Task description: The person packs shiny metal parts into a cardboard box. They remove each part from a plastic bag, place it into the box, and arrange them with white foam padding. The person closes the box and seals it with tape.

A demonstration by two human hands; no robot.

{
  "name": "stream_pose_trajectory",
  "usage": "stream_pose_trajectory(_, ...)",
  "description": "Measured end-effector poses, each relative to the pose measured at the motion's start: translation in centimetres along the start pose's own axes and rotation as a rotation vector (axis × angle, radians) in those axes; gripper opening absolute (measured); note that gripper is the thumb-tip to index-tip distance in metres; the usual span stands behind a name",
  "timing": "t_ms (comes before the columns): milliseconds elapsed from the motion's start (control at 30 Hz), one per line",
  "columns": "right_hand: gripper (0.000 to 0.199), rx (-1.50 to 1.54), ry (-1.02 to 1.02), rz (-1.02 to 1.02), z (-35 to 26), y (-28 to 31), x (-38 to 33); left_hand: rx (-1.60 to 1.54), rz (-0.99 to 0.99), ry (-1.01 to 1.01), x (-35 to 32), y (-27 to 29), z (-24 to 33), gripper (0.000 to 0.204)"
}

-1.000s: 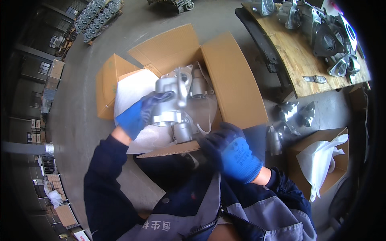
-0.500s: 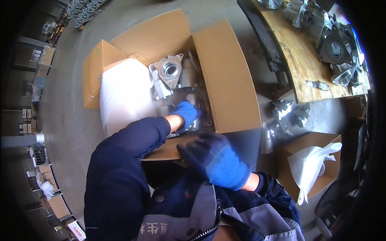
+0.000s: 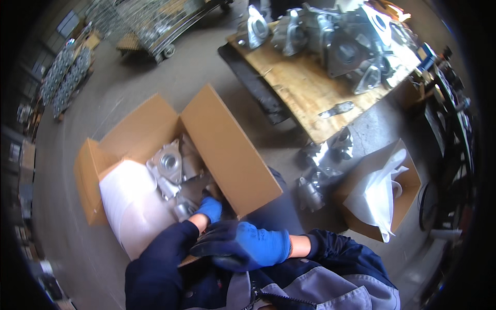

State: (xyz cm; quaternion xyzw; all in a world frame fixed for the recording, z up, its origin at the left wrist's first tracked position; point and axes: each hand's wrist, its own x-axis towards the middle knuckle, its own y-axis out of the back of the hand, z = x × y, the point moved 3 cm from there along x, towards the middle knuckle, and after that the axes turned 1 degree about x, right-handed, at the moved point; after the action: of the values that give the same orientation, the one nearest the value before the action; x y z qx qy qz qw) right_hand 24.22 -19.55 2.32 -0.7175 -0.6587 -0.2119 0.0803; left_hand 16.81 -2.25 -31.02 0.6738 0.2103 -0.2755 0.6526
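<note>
My left hand [image 3: 209, 208], in a blue and dark glove, reaches down into an open cardboard box [image 3: 240, 165]. Its fingers are hidden among grey metal castings there, so its grip does not show. One casting with a round hole in its flange [image 3: 169, 163] lies uppermost, beyond the hand. White foam sheeting [image 3: 129, 201] lines the box's left side. My right hand [image 3: 240, 246], gloved alike, is over the box's near edge, close to my left wrist. Its fingers extend leftward, slightly bent, with nothing visible in them.
A wooden-topped table [image 3: 294, 98] bearing several metal castings [image 3: 346, 51] stands at the far right. Below it, more castings [image 3: 311, 194] lie on the floor beside a smaller carton [image 3: 408, 181] with white sheeting. A wire cage trolley [image 3: 155, 31] stands at the back.
The view has swung right, so the box appears lower and further left. My right hand has come closer to my left wrist. My left hand is still inside the box.
</note>
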Motion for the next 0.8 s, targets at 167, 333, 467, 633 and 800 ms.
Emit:
stream_pose_trajectory(167,0.045,-0.381,-0.037,0.496,0.9,11.1,-0.7,-0.072,0.074,-0.046,-1.6,0.6,-2.1,0.026)
stream_pose_trajectory(333,0.049,-1.996,-0.252,1.108,4.8,31.7,-4.0,0.18,0.06,-0.239,-5.6,9.5,-3.1,0.023)
stream_pose_trajectory(467,0.051,-2.072,-0.673,1.123,4.8,44.7,-4.5,-0.095,0.032,-0.051,-10.5,16.8,-3.1,0.035)
stream_pose_trajectory(633,0.026,-2.473,-0.732,1.106,4.8,58.7,-12.7,-0.003,0.483,-0.202,-9.8,20.4,-5.2,0.03)
stream_pose_trajectory(800,0.023,-2.243,-0.796,0.785,7.1,53.8,-6.5,0.049,0.614,-0.122,-14.8,23.2,-6.0,0.018)
